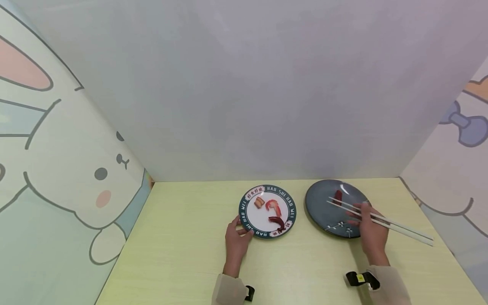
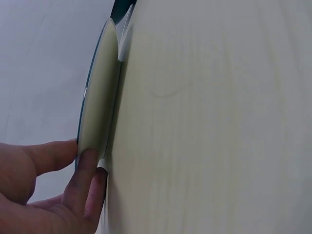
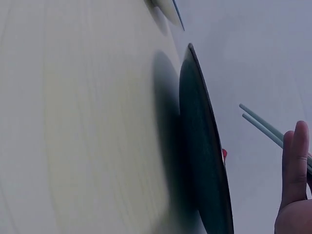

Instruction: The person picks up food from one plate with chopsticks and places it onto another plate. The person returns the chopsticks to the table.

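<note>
My left hand grips the near left rim of a white plate with a dark green lettered border; in the left wrist view the thumb lies on top and fingers reach under the plate. On it lie a small brown-striped meat piece, a pink shrimp-like piece and a dark red curved piece. My right hand holds a pair of pale chopsticks over a dark blue-grey plate. Their tips overlap a dark red piece on that plate in the head view.
Both plates stand on a pale yellow wooden table. A plain grey wall rises behind its far edge. Side walls carry cartoon drawings, a rabbit on the left. Each wrist wears a black strap.
</note>
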Tool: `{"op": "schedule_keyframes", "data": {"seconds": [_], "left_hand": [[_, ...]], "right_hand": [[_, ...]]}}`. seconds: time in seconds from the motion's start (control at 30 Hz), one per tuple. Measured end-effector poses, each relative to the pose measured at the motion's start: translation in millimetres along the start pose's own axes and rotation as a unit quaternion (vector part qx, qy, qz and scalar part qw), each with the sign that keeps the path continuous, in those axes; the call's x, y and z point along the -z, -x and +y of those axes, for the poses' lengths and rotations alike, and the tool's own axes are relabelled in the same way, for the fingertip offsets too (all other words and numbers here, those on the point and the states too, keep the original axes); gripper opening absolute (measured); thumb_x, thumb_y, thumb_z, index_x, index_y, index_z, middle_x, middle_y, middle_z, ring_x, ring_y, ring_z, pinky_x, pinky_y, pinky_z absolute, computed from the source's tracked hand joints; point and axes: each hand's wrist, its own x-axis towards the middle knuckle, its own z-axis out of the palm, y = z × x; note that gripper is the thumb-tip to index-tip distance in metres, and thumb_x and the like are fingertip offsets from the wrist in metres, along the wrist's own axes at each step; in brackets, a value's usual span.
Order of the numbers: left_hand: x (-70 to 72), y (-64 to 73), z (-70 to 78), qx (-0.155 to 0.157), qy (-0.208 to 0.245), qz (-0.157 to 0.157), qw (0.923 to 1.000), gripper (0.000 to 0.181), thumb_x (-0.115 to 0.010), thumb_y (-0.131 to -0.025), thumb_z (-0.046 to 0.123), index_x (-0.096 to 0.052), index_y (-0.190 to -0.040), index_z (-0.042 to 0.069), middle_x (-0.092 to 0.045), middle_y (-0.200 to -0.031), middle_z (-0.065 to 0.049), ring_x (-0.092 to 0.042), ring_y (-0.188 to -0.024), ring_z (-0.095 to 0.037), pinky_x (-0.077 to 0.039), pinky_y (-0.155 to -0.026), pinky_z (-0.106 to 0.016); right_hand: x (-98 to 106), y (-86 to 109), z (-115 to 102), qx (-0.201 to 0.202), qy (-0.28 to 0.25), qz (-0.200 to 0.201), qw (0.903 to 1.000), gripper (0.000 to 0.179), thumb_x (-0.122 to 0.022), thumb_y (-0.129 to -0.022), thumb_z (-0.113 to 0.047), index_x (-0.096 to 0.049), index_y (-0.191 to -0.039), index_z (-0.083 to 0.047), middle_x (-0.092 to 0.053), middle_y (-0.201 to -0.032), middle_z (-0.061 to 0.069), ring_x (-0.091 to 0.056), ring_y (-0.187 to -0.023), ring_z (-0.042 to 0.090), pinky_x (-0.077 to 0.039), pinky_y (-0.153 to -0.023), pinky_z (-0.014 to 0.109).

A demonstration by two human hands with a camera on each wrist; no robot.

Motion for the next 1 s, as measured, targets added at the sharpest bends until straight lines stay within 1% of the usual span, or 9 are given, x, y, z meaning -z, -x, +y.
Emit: {"op": "schedule_keyframes", "data": {"seconds": [0.17,0.23,0.4,0.47,0.53,0.67,0.8,1.0], "left_hand": [[0.2,0.6,-0.1,0.003,0.003,-0.001,1.0000,0.071,-0.080,-0.084,-0.008,-0.051,-0.149,-0.008,-0.059,-0.124,-0.018,-0.069,-0.095,-0.023,-0.060,-0.073,-0.032],[0.3,0.7,-0.1,0.005,0.005,-0.002,1.0000,0.071,-0.080,-0.084,-0.008,-0.051,-0.150,-0.008,-0.059,-0.124,-0.018,-0.069,-0.095,-0.023,-0.060,-0.073,-0.032],[0.3,0.5,-0.8,0.004,0.005,0.000,1.0000,0.071,-0.080,-0.084,-0.008,-0.051,-0.149,-0.008,-0.059,-0.124,-0.018,-0.069,-0.095,-0.023,-0.061,-0.073,-0.033],[0.3,0.5,-0.9,0.003,0.002,0.001,1.0000,0.071,-0.080,-0.084,-0.008,-0.051,-0.149,-0.008,-0.059,-0.124,-0.018,-0.069,-0.095,-0.023,-0.061,-0.074,-0.033],[0.3,0.5,-0.5,0.004,0.000,0.001,1.0000,0.071,-0.080,-0.084,-0.007,-0.051,-0.149,-0.008,-0.059,-0.124,-0.018,-0.068,-0.095,-0.023,-0.061,-0.074,-0.033],[0.4,0.8,0.2,0.006,-0.001,0.001,1.0000,0.071,-0.080,-0.085,-0.007,-0.051,-0.149,-0.008,-0.059,-0.124,-0.018,-0.068,-0.095,-0.023,-0.061,-0.074,-0.034],[0.0,0.4,0.4,0.010,0.000,0.000,0.9999,0.071,-0.080,-0.086,-0.006,-0.051,-0.150,-0.007,-0.059,-0.125,-0.017,-0.068,-0.096,-0.023,-0.062,-0.075,-0.033],[-0.8,-1.2,-1.5,0.011,0.000,0.001,0.9999,0.071,-0.080,-0.085,-0.006,-0.051,-0.150,-0.007,-0.059,-0.125,-0.017,-0.068,-0.096,-0.024,-0.062,-0.076,-0.035]], "right_hand": [[-10,7.3,0,0.011,0.017,-0.023,0.9995,0.032,-0.059,-0.109,-0.026,-0.076,-0.111,0.001,-0.080,-0.088,-0.004,-0.077,-0.072,0.008,-0.061,-0.061,0.025],[-14,10.1,0,0.015,0.024,-0.035,0.9990,0.031,-0.058,-0.109,-0.026,-0.077,-0.110,-0.002,-0.080,-0.088,-0.005,-0.077,-0.072,0.007,-0.061,-0.061,0.024],[-25,17.2,0,0.034,0.033,-0.060,0.9970,0.039,-0.057,-0.110,-0.024,-0.071,-0.117,0.011,-0.080,-0.089,-0.005,-0.077,-0.074,0.007,-0.061,-0.061,0.024],[-29,20.0,1,0.042,0.037,-0.072,0.9958,0.044,-0.057,-0.110,-0.023,-0.067,-0.121,0.018,-0.080,-0.090,-0.004,-0.077,-0.073,0.008,-0.061,-0.062,0.025],[-32,22.1,2,0.046,0.037,-0.088,0.9944,0.045,-0.056,-0.110,-0.023,-0.066,-0.122,0.020,-0.080,-0.092,-0.004,-0.077,-0.074,0.008,-0.062,-0.062,0.026],[-39,27.0,4,0.043,0.028,-0.114,0.9921,0.044,-0.056,-0.110,-0.021,-0.064,-0.120,0.022,-0.080,-0.094,-0.003,-0.077,-0.075,0.009,-0.062,-0.062,0.027],[-45,31.8,7,0.038,0.021,-0.127,0.9910,0.042,-0.057,-0.110,-0.019,-0.064,-0.118,0.022,-0.079,-0.094,-0.002,-0.077,-0.077,0.009,-0.062,-0.062,0.028],[-53,37.8,9,0.026,0.035,-0.148,0.9880,0.041,-0.058,-0.110,-0.019,-0.065,-0.117,0.021,-0.079,-0.093,0.002,-0.078,-0.077,0.010,-0.063,-0.064,0.030]]}}
